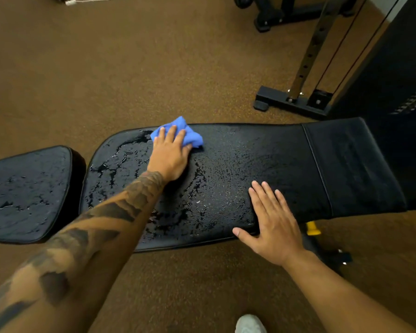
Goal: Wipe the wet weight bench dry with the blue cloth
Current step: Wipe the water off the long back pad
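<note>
The surface, a black padded weight bench, runs left to right across the view, and its long pad is beaded and streaked with water over most of its middle and left part. The blue cloth lies bunched on the surface at the far edge, left of the pad's middle. The left grip, on a tattooed forearm, is released: its fingers lie fairly straight on top of the cloth and press it down against the pad. The right grip is released too, flat on the surface's near edge, right of the middle, with fingers spread and the thumb lying along the rim. The stitched end section at the surface's right end looks matte and dry. A separate seat pad, off the surface's left end, also carries water. A yellow knob shows under the near edge, right of the right grip. Beyond the far edge a black machine base stands on the brown floor. Near the bottom, in front of the surface, is 1 pale shoe.
</note>
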Available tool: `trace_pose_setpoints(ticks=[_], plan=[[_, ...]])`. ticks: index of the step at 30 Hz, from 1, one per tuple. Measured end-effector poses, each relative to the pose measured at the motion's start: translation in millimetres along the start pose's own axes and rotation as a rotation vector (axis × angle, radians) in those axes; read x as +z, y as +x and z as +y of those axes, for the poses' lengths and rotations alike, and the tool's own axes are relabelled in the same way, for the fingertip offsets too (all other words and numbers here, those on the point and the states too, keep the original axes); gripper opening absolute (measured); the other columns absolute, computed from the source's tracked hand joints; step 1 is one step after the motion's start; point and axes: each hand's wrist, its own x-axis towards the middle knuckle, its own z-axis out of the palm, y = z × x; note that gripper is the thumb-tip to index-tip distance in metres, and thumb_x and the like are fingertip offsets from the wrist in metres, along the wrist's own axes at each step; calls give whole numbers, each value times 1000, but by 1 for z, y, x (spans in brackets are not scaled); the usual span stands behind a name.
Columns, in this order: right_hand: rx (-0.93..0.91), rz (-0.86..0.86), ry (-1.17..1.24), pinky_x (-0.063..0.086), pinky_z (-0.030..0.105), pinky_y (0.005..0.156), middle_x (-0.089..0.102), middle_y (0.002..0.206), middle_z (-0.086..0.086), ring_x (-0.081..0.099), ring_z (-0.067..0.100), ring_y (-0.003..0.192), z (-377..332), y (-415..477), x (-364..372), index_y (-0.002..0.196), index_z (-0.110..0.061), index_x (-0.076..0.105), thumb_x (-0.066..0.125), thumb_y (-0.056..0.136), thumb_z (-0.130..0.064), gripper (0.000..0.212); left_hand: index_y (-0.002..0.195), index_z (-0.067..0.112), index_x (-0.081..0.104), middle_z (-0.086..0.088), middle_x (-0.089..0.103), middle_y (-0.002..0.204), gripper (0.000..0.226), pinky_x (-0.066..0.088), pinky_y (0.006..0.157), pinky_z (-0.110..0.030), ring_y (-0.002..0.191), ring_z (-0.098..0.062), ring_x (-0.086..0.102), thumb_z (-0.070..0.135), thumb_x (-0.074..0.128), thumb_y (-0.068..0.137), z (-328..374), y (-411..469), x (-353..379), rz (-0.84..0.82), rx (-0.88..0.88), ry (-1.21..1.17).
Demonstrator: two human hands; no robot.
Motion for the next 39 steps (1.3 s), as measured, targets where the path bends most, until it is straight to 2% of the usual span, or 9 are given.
trace_pose_setpoints(ticks=[3,6,10,14,17,22,27,32,39], plan=[[2,-18,19,15,46,118,12,160,5,2,18,147,-1,0,-3,150,-9,23,39,83,-73,94,146,11,38,-18,30,155,53,15,117,-55,142,-46,19,38,38,101,7,-59,0,47,-56,-33],[7,-13,40,18,47,116,18,158,6,9,20,147,-1,1,-4,148,-7,28,45,80,-71,95,142,10,45,-18,37,152,59,21,115,-57,140,-46,26,44,34,96,51,-105,11,-11,130,-37],[-2,10,43,19,47,116,20,158,7,11,20,147,0,1,-1,147,-7,30,47,79,-70,94,146,14,40,-13,32,156,60,13,117,-51,144,-42,20,47,33,96,91,-62,14,-84,246,-12],[-10,25,27,18,47,117,18,158,6,8,19,147,1,1,2,148,-7,28,45,81,-71,94,151,20,29,-11,20,161,57,8,118,-45,147,-38,13,45,35,101,71,10,1,-83,150,92],[-11,16,26,17,48,117,17,159,6,7,19,147,0,0,2,148,-7,26,44,81,-71,94,152,20,27,-11,18,161,58,8,120,-46,147,-38,10,47,33,101,25,14,-8,-86,15,83],[2,-9,33,17,48,117,15,159,6,6,19,147,-1,0,-2,149,-7,25,42,82,-72,95,145,11,41,-19,32,154,62,17,118,-54,142,-45,20,49,28,97,-10,-82,-10,-27,-3,20],[6,-12,35,19,48,116,19,158,8,9,21,147,-1,1,-3,147,-6,28,47,78,-70,96,148,17,34,-10,23,159,56,9,119,-54,147,-38,12,44,31,99,64,-175,9,-102,203,36],[3,6,29,20,48,116,26,156,10,15,23,146,-1,2,-1,144,-3,34,49,78,-70,95,144,14,42,-13,34,155,56,21,115,-55,143,-43,24,40,32,96,110,-104,21,-108,253,17],[5,2,3,16,47,117,19,158,7,10,20,147,-1,1,-1,148,-6,27,43,80,-72,96,152,18,26,-10,15,162,55,4,119,-47,148,-36,7,41,33,103,57,-50,1,-49,18,11]])
